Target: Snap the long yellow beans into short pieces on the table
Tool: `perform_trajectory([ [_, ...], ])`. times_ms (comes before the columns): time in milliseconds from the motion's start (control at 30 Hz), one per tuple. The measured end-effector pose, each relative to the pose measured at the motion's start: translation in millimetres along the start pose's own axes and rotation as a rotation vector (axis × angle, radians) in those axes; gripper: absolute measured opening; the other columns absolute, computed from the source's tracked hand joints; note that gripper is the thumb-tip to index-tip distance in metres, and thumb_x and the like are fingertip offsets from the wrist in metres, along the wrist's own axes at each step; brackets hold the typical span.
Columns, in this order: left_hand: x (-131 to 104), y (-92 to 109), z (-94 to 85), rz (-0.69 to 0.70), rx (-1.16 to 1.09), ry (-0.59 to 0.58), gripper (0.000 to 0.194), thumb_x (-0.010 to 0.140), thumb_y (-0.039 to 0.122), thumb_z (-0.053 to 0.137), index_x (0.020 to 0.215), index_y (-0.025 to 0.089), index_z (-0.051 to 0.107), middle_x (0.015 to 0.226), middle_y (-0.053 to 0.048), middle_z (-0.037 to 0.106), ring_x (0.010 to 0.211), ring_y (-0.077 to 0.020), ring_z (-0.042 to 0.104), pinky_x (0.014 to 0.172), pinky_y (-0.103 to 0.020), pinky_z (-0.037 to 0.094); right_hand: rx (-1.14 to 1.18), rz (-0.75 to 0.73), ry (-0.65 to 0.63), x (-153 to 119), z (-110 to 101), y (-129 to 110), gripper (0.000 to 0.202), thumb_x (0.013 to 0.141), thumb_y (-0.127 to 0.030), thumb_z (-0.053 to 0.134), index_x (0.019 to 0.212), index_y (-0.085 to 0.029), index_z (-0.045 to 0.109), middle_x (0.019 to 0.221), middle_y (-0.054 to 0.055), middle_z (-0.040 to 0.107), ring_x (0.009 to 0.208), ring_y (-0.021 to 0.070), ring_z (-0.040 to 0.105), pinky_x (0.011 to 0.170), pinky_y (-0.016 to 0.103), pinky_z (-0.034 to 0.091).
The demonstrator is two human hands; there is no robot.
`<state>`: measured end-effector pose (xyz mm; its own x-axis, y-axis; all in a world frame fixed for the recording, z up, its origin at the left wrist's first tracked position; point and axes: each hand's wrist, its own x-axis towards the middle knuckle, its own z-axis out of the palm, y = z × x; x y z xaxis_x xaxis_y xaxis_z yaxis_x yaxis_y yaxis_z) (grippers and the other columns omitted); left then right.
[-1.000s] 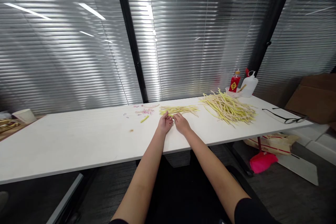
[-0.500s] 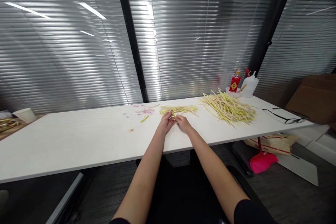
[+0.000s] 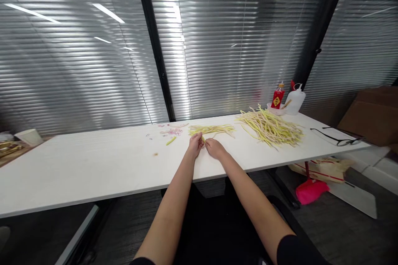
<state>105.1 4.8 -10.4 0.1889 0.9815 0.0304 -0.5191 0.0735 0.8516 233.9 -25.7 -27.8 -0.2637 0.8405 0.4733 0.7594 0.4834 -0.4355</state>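
Note:
My left hand (image 3: 195,144) is closed, its fingers pinching a small yellow strand (image 3: 203,138) above the white table. From the other side, my right hand (image 3: 214,147) closes on the same strand, fingertips almost meeting the left ones. Just beyond both hands lies a loose row of thin yellow and cream strands (image 3: 217,129). A short yellow piece (image 3: 171,140) rests to the left, beside scattered small pink bands (image 3: 174,131). Fingers hide most of the held strand, and its exact material cannot be made out.
A large heap of long yellow and cream strands (image 3: 270,126) covers the table's right part. Behind it stand a red-labelled bottle (image 3: 277,97), a white squeeze bottle (image 3: 295,102) and a shallow bowl (image 3: 275,110). Eyeglasses (image 3: 342,141) lie near the right end; a paper cup (image 3: 30,137) is far left.
Both hands have shifted slightly left and toward me, and the fingers have curled closer around the yellow strand. The rows and heap lie as before.

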Motion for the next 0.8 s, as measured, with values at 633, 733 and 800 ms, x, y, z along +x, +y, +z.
perform_trajectory([
  [633,-3.6,8.2,1.2,-0.053,-0.198,0.004,0.013,0.069,0.013,0.07,0.073,0.013,0.057,0.067,-0.003,0.062,0.058,-0.0085,0.06,0.05,-0.017,0.042,0.119,0.11,0.158,1.0,-2.8,-2.4,0.025,0.093,-0.021,0.035,0.075,-0.02,0.051,0.08,0.002,0.057,0.077,0.0155,0.051,0.072,0.026,0.037],
  [733,-4.7,7.1,3.6,0.025,-0.119,0.054,0.02,0.067,0.02,0.074,0.072,0.014,0.055,0.065,-0.002,0.062,0.056,-0.0087,0.06,0.051,-0.017,0.042,0.173,0.107,0.139,1.8,-1.2,1.8,0.026,0.093,-0.024,0.035,0.071,-0.02,0.049,0.075,0.001,0.056,0.073,0.0153,0.05,0.068,0.025,0.036],
  [800,-5.0,6.1,4.5,0.059,-0.096,0.076,0.024,0.066,0.024,0.076,0.072,0.014,0.055,0.063,-0.001,0.061,0.055,-0.0077,0.058,0.051,-0.017,0.042,0.196,0.091,0.105,1.9,-0.4,3.4,0.027,0.093,-0.025,0.035,0.071,-0.021,0.049,0.074,0.0,0.056,0.073,0.0151,0.051,0.066,0.025,0.036],
])
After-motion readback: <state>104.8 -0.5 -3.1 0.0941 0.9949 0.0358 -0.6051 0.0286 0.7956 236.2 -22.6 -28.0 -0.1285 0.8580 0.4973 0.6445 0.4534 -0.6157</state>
